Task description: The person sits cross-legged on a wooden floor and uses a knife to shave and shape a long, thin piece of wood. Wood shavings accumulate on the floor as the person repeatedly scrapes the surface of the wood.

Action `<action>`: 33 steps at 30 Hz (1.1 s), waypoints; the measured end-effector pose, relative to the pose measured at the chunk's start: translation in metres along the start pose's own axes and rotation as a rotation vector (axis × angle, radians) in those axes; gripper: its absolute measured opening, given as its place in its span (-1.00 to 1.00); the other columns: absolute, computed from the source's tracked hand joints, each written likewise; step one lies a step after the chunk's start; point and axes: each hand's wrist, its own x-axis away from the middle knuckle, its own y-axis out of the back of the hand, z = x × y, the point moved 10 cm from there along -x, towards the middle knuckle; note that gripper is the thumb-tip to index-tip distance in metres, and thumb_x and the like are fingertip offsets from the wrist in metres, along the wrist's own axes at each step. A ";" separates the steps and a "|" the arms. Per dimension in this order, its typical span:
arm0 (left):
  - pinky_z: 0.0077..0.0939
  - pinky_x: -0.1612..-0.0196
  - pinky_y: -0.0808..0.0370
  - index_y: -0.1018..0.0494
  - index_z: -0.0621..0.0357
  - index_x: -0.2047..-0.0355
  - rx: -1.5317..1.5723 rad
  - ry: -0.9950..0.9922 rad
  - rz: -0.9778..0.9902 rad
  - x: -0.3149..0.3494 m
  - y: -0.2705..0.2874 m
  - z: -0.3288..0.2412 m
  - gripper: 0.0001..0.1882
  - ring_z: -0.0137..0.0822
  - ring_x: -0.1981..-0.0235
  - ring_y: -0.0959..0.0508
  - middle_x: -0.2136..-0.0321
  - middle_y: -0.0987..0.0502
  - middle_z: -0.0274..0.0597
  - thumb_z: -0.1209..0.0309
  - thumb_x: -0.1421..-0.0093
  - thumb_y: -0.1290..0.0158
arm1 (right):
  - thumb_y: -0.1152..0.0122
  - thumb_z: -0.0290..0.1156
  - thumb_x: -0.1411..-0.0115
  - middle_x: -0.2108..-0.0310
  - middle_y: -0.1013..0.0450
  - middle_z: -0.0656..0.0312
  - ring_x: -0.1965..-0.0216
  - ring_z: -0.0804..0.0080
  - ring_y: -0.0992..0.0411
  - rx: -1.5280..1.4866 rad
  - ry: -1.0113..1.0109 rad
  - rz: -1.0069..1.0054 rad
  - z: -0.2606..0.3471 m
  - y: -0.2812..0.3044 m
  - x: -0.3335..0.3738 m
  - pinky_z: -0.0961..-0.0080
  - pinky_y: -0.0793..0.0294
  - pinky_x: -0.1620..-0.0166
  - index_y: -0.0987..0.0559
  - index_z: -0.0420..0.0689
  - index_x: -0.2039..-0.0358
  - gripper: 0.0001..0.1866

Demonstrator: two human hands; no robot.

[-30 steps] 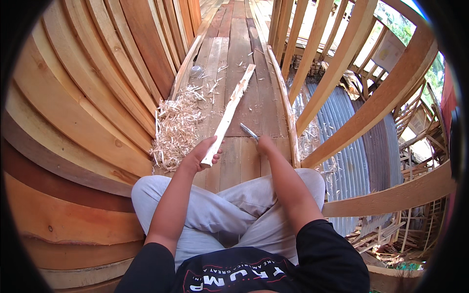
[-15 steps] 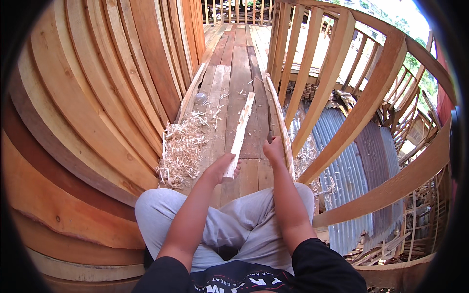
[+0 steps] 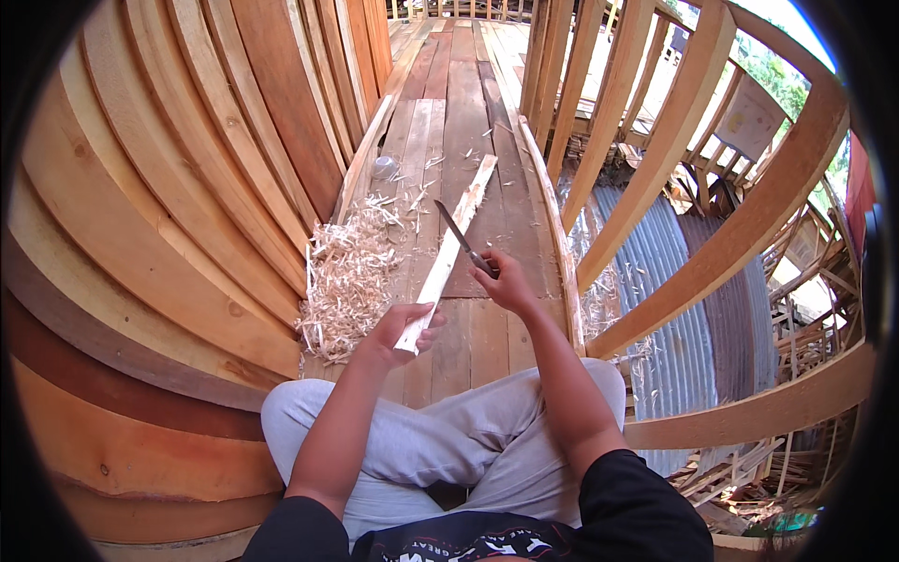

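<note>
My left hand [image 3: 398, 330] is closed round the near end of a pale, whittled wooden stick [image 3: 440, 267]. The stick slants away from me over the floorboards, and its far end looks rougher and browner. In my right hand [image 3: 507, 281] is a knife [image 3: 463, 233] with a dark handle and a long narrow blade. The blade points up and to the left, crossing over the stick about midway along it. Whether its edge touches the wood, I cannot tell.
Curled wood shavings [image 3: 351, 281] lie heaped on the left of the plank floor [image 3: 459, 122], near a small clear round container [image 3: 384, 168]. Upright boards [image 3: 187, 187] line the left side. A slatted wooden railing [image 3: 684, 122] runs along the right, with corrugated metal sheets [image 3: 655, 281] beyond it.
My right hand has risen and turned inward, bringing the knife blade over the stick. My left hand and the stick have shifted slightly left. The view has moved a little.
</note>
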 end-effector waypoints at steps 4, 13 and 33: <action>-0.68 0.69 -0.33 -0.29 0.23 0.08 -0.247 -0.022 -0.090 0.013 0.016 -0.014 -0.68 -0.55 0.66 -0.31 0.47 -0.36 -0.31 0.19 -0.39 0.14 | -0.28 -0.27 -0.18 0.52 -0.50 0.12 0.50 0.37 -0.46 0.013 0.075 0.100 0.025 -0.014 -0.003 0.40 -0.42 0.37 -0.55 -0.18 0.22 -0.74; -0.61 0.62 -0.41 -0.27 0.19 -0.04 -0.198 0.090 -0.234 0.009 0.041 0.000 -0.60 -0.47 0.59 -0.40 0.48 -0.35 -0.30 0.14 -0.43 0.24 | -0.31 -0.31 -0.15 0.56 -0.51 0.16 0.52 0.39 -0.45 0.042 -0.048 0.288 -0.005 -0.050 -0.009 0.39 -0.40 0.39 -0.57 -0.21 0.27 -0.76; -0.64 0.73 -0.18 -0.29 0.15 0.15 -0.141 0.138 -0.020 0.023 0.024 0.002 -0.51 -0.53 0.76 -0.24 0.64 -0.26 -0.36 -0.04 -0.42 0.37 | 0.26 -0.10 -0.36 0.65 -0.42 -0.14 0.55 -0.22 -0.42 0.452 0.030 -0.064 0.023 -0.028 0.007 -0.05 -0.37 0.42 -0.55 -0.20 0.69 -0.38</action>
